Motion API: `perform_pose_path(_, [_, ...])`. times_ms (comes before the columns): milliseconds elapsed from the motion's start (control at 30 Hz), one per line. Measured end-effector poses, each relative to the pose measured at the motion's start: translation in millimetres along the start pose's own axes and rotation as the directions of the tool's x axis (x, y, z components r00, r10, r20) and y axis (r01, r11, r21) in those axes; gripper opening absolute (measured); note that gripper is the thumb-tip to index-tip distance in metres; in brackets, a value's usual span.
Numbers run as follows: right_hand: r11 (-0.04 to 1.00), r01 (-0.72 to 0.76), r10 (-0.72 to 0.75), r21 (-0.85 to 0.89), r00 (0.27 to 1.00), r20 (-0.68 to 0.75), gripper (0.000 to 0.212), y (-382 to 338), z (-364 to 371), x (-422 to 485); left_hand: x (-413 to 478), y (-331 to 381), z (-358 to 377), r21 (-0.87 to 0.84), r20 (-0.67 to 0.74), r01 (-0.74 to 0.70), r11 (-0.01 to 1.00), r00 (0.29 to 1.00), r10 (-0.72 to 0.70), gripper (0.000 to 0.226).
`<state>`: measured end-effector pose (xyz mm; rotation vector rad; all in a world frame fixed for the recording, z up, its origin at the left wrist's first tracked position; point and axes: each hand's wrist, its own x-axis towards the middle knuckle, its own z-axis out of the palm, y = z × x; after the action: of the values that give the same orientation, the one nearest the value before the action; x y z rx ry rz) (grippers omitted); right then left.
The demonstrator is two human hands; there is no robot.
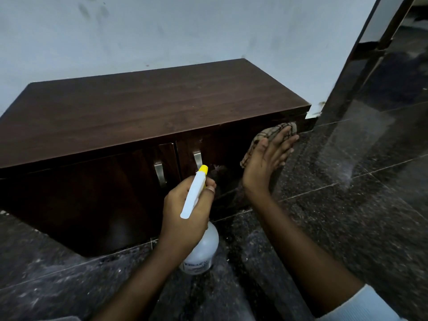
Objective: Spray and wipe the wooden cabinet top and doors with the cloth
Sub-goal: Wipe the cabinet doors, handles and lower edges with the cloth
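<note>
While pressed flat against the right cabinet door [222, 158], fingers spread, open right hand [264, 163] pinning a checked beige cloth [271, 137] to the dark wood near that door's upper right corner. Grip there not closed around anything; palm and fingers simply laid over the cloth, whose edges show above the fingertips and left of the palm. Left hand [185, 212] nearer and lower, grip wrapped tight around the neck of a spray bottle [201, 249], white trigger head with yellow nozzle [203, 169] aimed at the right door, just below its metal handle [198, 158]. Pale smear or wet patch visible on the door just beyond the nozzle. Translucent bottle body hanging below the hand, above the floor, label too blurred to read. Left door [92, 188] shut, its own metal handle [159, 173] beside the centre seam. Wooden cabinet top [143, 105] bare, dark brown, running back to a pale wall [162, 31]. Cabinet standing on a dark speckled stone floor [347, 216]; glossy dark panel [361, 72] rising at far right. Light blue sleeve [361, 306] at the right forearm's near end.
</note>
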<state>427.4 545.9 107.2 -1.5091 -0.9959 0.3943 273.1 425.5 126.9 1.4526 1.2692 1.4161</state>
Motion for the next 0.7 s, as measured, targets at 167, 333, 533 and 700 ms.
perform_pose_path(167, [0.918, -0.264, 0.301, 0.296, 0.950, -0.086, 0.059, -39, -11, 37, -3, 1, 5, -0.016, 0.006, 0.017, 1.000, 1.000, -0.017, 0.015])
perform_pose_path(333, [0.954, -0.241, 0.255, 0.180, 0.965, -0.062, 0.067, -14, -5, 15, -1, 3, 8, -0.031, 0.000, 0.017, 0.999, 1.000, -0.017, 0.015])
perform_pose_path(533, [0.953, 0.198, -0.201, -0.229, 0.979, 0.008, 0.076, 15, -16, 24, -6, 1, 9, -0.026, 0.001, 0.010, 1.000, 1.000, -0.010, 0.013])
perform_pose_path(700, [0.965, 0.160, -0.172, -0.207, 0.984, -0.041, 0.081, 15, -17, 35, -7, 1, 13, -0.024, 0.010, 0.030, 0.999, 0.999, -0.030, 0.013])
